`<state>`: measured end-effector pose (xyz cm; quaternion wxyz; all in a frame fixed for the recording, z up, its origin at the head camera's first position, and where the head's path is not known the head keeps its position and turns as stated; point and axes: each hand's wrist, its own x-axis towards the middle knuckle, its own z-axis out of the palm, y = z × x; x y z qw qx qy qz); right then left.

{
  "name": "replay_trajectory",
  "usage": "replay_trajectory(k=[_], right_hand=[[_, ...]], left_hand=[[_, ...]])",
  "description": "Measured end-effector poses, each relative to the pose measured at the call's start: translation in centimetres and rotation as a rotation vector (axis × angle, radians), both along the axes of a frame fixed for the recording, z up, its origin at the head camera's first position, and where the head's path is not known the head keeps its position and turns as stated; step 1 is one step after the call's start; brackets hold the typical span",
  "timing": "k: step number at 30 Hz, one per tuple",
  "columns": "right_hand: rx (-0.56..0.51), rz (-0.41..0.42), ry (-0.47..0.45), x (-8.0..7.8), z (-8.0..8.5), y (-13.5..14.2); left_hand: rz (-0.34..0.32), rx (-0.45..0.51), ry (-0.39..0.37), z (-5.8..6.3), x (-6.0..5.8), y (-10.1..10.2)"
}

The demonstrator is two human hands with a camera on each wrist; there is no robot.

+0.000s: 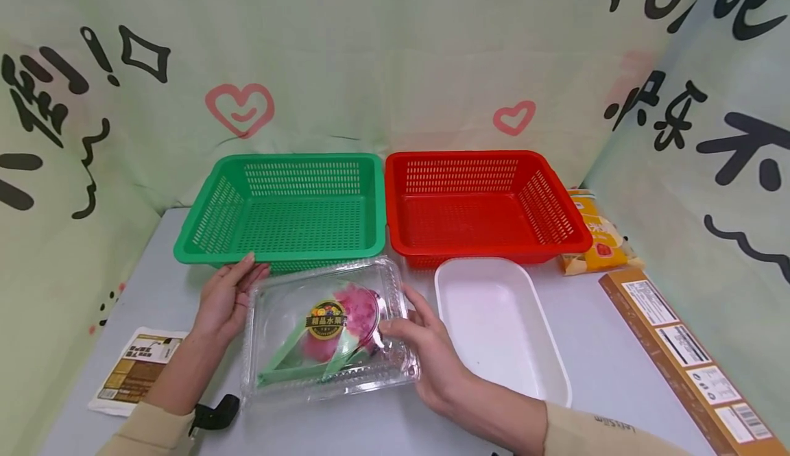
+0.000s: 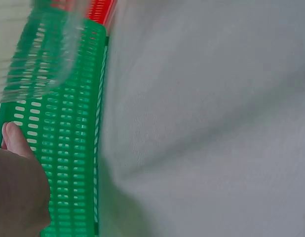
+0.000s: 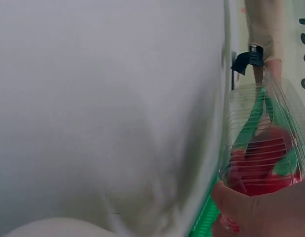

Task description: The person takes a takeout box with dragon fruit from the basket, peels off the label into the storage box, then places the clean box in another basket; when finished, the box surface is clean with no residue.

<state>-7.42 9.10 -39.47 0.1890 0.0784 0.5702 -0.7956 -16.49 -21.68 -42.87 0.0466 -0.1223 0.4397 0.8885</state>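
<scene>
A clear plastic clamshell box (image 1: 278, 308) is held up over the table, tilted, with a round black-and-gold label (image 1: 326, 320) on its lid. Inside lies a pink and green item (image 1: 360, 310), seen through the plastic. My right hand (image 1: 435, 354) grips the box's right side, the thumb on top and the fingers at the far edge. At the box's upper left corner is my left hand (image 1: 223, 300), its fingers loosely extended near the front of the green basket (image 1: 308, 226). In the left wrist view, the left thumb (image 2: 17, 140) shows against the basket's slotted wall.
A red basket (image 1: 459, 226) stands beside the green one, both at the back. Right of the box lies a white tray (image 1: 503, 326). Farther right are a yellow packet (image 1: 595, 236) and a long brown carton (image 1: 685, 367). A brown-and-white packet (image 1: 140, 367) lies at left.
</scene>
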Motion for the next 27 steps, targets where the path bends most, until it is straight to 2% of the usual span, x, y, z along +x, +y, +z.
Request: replay_trajectory(k=[4, 15, 22, 27], right_hand=[[0.009, -0.006, -0.011, -0.5, -0.5, -0.3], [0.052, -0.036, -0.031, -1.4, -1.6, -1.1], [0.162, 0.019, -0.034, -1.8, -1.5, -1.1], [0.195, 0.059, -0.036, -1.9, -1.3, -0.7]], left_hand=[[-0.02, 0.04, -0.001, 0.1, 0.2, -0.2], [-0.039, -0.013, 0.002, 0.2, 0.4, -0.2], [-0.045, -0.011, 0.008, 0.2, 0.1, -0.3], [-0.041, -0.008, 0.006, 0.2, 0.1, -0.3]])
